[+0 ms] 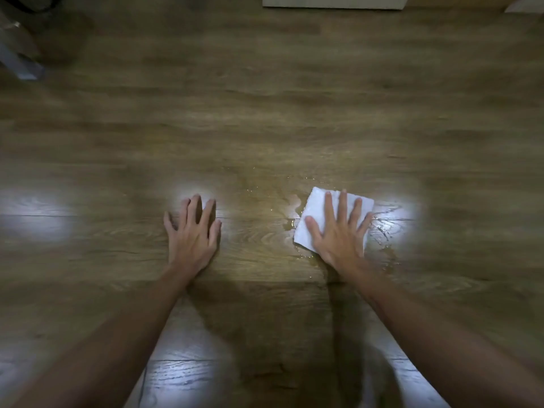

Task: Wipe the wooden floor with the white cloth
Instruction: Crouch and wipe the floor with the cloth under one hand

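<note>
A folded white cloth lies flat on the wooden floor, right of centre. My right hand presses down on it with fingers spread and straight, covering most of its lower right part. A thin film of clear liquid glistens on the boards just left of the cloth and to its right. My left hand rests flat on the bare floor to the left, fingers spread, well apart from the cloth.
A grey metal furniture leg stands at the far left top. A white furniture base runs along the top edge. Bright light reflections show on the floor at left and near both hands.
</note>
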